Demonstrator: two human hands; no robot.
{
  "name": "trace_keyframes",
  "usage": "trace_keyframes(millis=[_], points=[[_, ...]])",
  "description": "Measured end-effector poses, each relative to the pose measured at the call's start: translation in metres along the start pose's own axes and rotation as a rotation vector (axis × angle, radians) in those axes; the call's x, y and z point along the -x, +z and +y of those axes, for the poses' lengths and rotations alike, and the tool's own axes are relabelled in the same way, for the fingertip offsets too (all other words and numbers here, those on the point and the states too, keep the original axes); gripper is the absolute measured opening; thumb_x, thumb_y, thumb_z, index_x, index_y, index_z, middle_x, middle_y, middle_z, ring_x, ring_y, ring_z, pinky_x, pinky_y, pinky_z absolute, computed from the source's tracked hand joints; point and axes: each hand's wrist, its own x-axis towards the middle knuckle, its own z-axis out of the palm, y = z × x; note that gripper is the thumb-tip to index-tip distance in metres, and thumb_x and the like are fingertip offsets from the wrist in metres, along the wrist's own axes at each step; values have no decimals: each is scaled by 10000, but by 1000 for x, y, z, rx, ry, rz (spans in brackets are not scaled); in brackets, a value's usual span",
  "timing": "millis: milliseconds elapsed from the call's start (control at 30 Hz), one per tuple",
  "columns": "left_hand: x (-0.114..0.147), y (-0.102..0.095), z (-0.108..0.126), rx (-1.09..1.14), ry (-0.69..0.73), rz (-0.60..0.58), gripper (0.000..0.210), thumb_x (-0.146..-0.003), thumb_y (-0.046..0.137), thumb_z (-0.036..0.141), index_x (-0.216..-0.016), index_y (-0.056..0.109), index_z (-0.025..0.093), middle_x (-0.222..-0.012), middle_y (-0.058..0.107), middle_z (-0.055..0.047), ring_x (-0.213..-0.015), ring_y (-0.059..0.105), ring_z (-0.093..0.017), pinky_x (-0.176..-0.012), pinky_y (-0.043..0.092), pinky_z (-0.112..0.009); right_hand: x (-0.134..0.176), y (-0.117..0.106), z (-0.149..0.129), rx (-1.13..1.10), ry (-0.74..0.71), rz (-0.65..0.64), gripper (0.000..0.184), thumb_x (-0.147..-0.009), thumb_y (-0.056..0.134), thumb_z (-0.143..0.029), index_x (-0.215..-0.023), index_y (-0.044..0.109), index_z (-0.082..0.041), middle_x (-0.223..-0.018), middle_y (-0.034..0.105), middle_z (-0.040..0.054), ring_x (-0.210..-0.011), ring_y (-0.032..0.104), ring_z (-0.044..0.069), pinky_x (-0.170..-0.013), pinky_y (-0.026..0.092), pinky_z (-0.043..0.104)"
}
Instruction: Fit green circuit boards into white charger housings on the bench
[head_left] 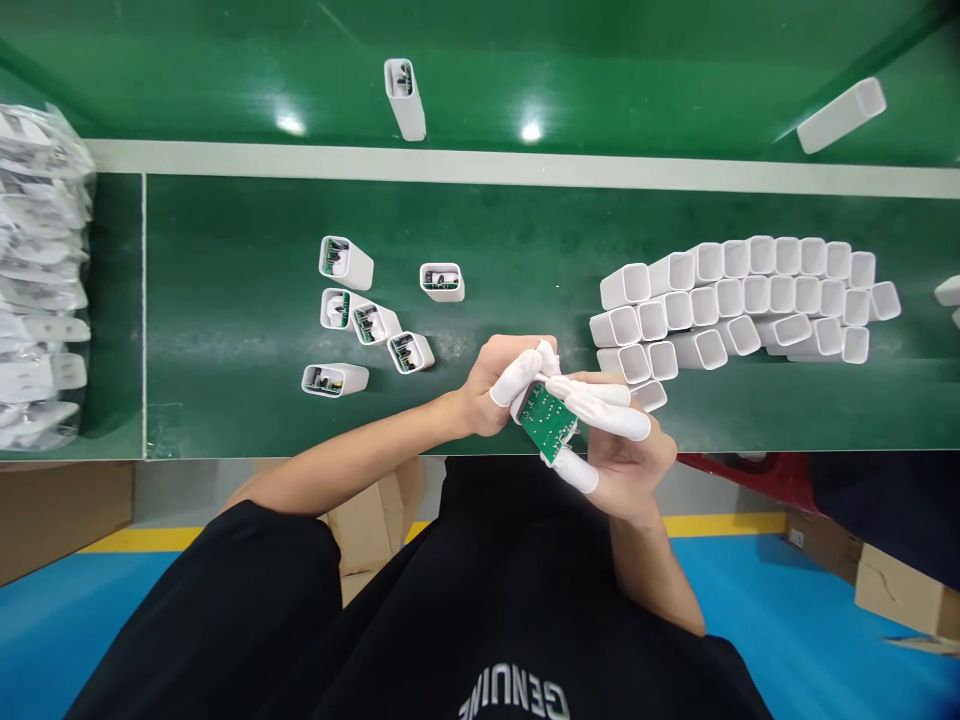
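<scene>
My left hand (499,385), with white finger covers, is closed round a white plastic casing (517,407), mostly hidden by the fingers. My right hand (619,440), also in finger covers, pinches a green circuit board (547,420) between thumb and fingers. The board is tilted, its solder-dotted face upward, and its upper left end meets the casing's mouth; how far it sits inside cannot be made out. To the left, several white casings with boards inside lie on the green bench, among them one casing (442,283) standing apart.
Rows of hollow white casings (701,350) lie at right. Bagged white parts (41,270) are stacked at far left. Beyond the pale strip (480,163) lie a filled casing (409,110) and another white casing (840,117). Cardboard boxes (375,520) stand below the bench edge.
</scene>
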Motion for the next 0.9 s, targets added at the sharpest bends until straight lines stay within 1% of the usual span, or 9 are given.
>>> trace_keyframes(millis=[67, 167, 367, 567, 667, 767, 833, 900], points=[[-1, 0, 1, -21, -22, 1, 638, -1157, 480, 638, -712, 609, 200, -678, 550, -24, -570, 447, -141, -597, 384, -344, -1, -1, -1, -17, 5, -1, 740, -866, 921, -130, -1529, 738, -401, -1395, 859, 25, -1286, 817, 342, -998, 748, 576], [-1, 0, 2, -19, -33, -4, 643, -1155, 481, 647, -713, 614, 200, -670, 547, -21, -566, 446, -140, -594, 377, -344, -2, -1, -2, -19, -1, -6, 735, -869, 912, -126, -1529, 740, -398, -1396, 858, 24, -1277, 815, 340, -983, 742, 573], [0, 0, 5, 38, -34, -18, 587, -1198, 465, 532, -745, 607, 187, -693, 526, -8, -582, 423, -123, -606, 358, -332, -4, -2, -1, 6, -10, -13, 743, -871, 921, -137, -1535, 736, -413, -1399, 858, 14, -1272, 808, 336, -975, 734, 563], [-2, 1, 6, 34, -41, -30, 592, -1192, 486, 545, -733, 592, 187, -680, 518, -2, -577, 411, -119, -597, 360, -324, -4, -2, -1, 6, -8, -8, 743, -867, 902, -123, -1542, 738, -386, -1406, 856, 21, -1252, 793, 327, -954, 728, 562], [-3, 2, 8, 39, -26, -36, 580, -1183, 507, 539, -718, 552, 196, -672, 511, -1, -576, 403, -123, -595, 361, -332, -4, -1, 0, 36, -11, -1, 738, -861, 917, -140, -1536, 744, -384, -1376, 862, 30, -1243, 780, 337, -937, 719, 574], [-3, 2, 11, 14, -74, -32, 624, -1165, 512, 610, -689, 500, 206, -651, 472, 0, -571, 377, -132, -592, 351, -348, -4, 0, 0, 77, -18, -9, 734, -879, 910, -151, -1546, 733, -402, -1353, 857, 32, -1239, 763, 345, -939, 698, 592], [-3, 2, 13, 12, -109, -28, 644, -1157, 512, 642, -683, 481, 208, -647, 453, 1, -573, 365, -134, -595, 345, -354, -5, -1, -2, 145, -3, -18, 717, -896, 905, -160, -1545, 731, -410, -1392, 832, 43, -1236, 747, 348, -958, 678, 607], [-3, 3, 14, 50, -148, -33, 635, -1154, 518, 651, -702, 511, 205, -656, 475, -3, -574, 392, -135, -593, 360, -351, -6, -1, -5, 222, 15, -25, 682, -920, 909, -229, -1554, 724, -402, -1459, 788, 67, -1247, 730, 360, -986, 665, 633]])
